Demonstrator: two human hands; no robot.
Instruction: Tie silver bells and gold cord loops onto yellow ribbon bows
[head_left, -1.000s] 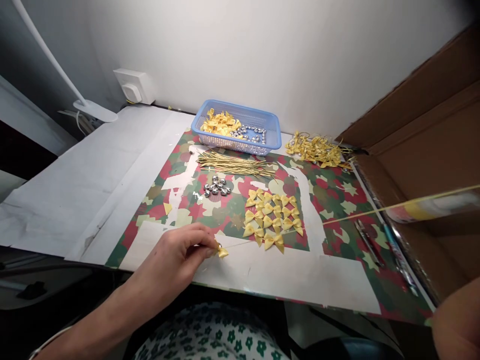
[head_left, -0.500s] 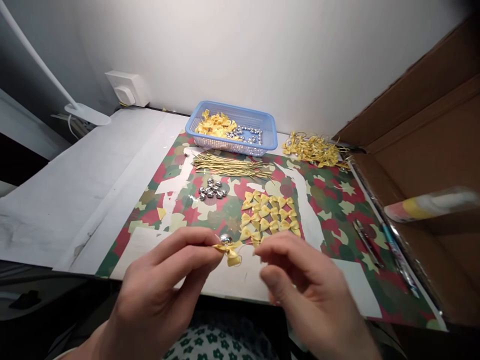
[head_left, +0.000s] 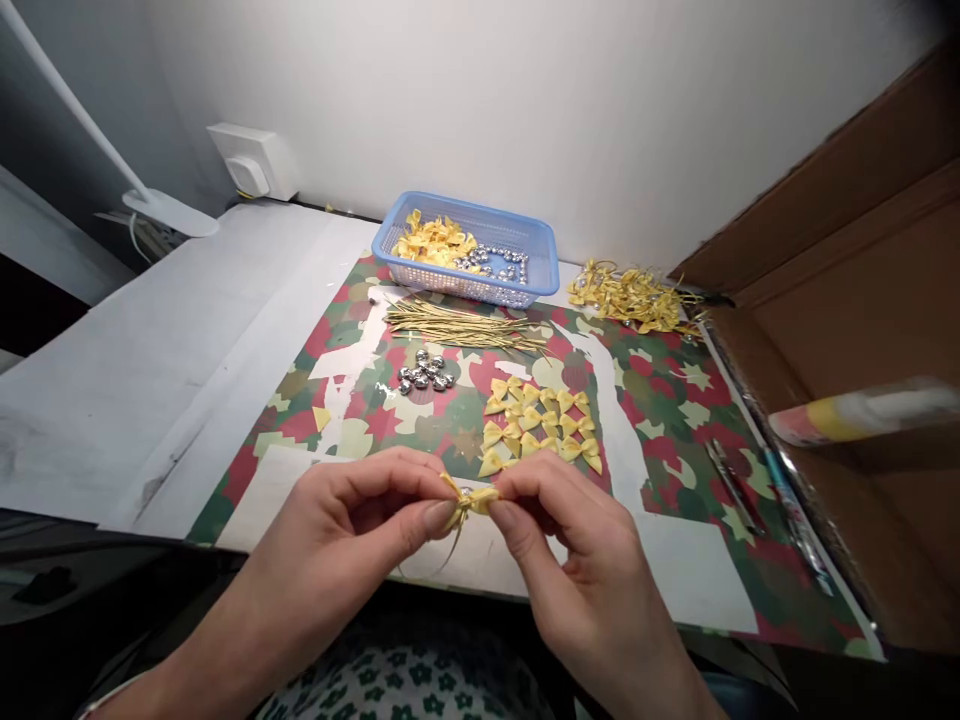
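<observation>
- Left hand (head_left: 352,520) and right hand (head_left: 577,550) meet over the near edge of the worktop (head_left: 150,350); both pinched closed, thumb and forefinger, on one small yellow bow (head_left: 469,500) held between them, off the surface. Small silver bell sits at the bow's centre; thin gold string (head_left: 450,545) hangs down from it.
- Under the hands: camouflage-print sheet (head_left: 660,400) in red, green and cream, with white paper patches taped on; plain white paper covers the worktop left of the left hand.
- Just beyond the fingertips: loose yellow bows (head_left: 536,420) laid flat in rough rows.
- Beyond the left hand, left of those rows: small cluster of silver bells (head_left: 424,371).
- Further out: bundle of gold strings (head_left: 465,328) lying crosswise, then blue basket (head_left: 551,245) against the wall, holding more bows and bells.
- Beyond and right of the right hand, beside the basket: pile of finished bows with strings (head_left: 630,297).
- Right of the right hand: open cardboard box (head_left: 862,260) standing on edge, walling off that side; a roll (head_left: 862,412) pokes out of it; pens (head_left: 739,480) lie along the sheet's edge.
- Far left, beyond the left hand: white wall socket (head_left: 251,160) and white lamp (head_left: 169,208) base and arm. Back wall plain white.
- Below the hands: lap in green-flower print fabric (head_left: 420,680).
</observation>
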